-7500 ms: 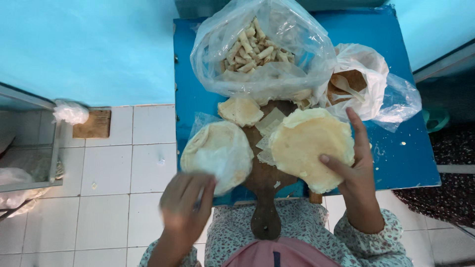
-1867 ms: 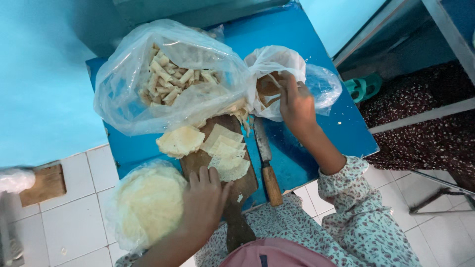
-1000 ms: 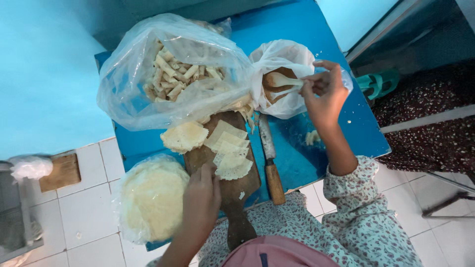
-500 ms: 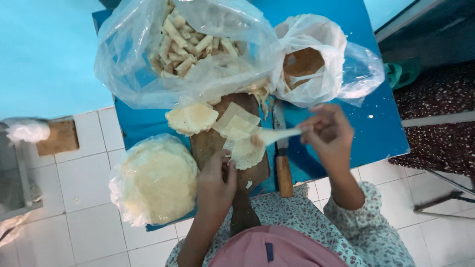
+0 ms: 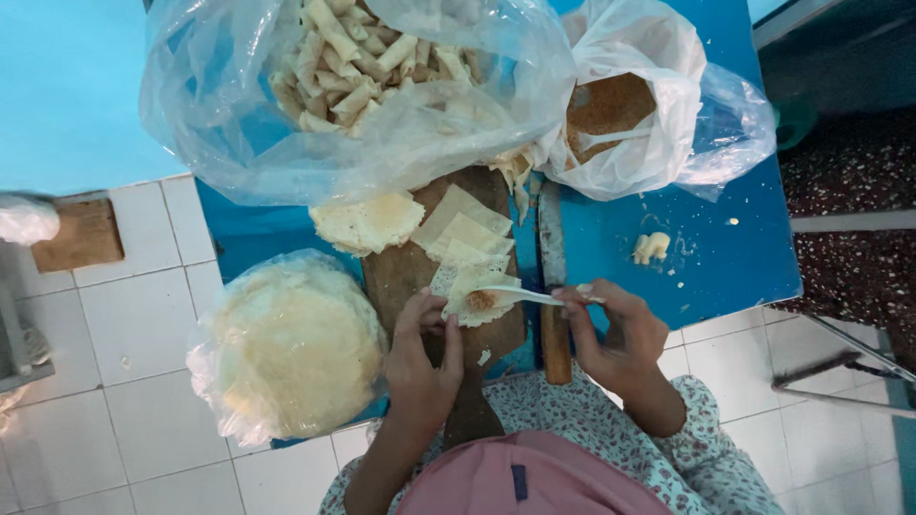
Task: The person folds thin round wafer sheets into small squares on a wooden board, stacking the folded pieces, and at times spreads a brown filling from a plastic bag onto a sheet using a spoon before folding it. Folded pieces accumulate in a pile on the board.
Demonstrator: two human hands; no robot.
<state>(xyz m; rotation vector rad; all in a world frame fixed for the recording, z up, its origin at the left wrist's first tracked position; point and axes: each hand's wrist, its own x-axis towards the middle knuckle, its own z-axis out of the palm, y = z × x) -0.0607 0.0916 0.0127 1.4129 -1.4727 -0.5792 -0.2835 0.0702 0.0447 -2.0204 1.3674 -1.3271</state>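
Head view: right hand (image 5: 620, 334) pinches a white spoon (image 5: 520, 297) by its handle, long axis running leftward from the grip, bowl with brown filling resting on the wrapper (image 5: 474, 298). Left hand (image 5: 420, 358) lies just left of the bowl, fingertips pressing the wrapper's near edge onto the board (image 5: 420, 267).

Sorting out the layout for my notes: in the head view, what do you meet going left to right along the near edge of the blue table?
Bagged stack of round wrappers → left hand → white spoon → right hand.
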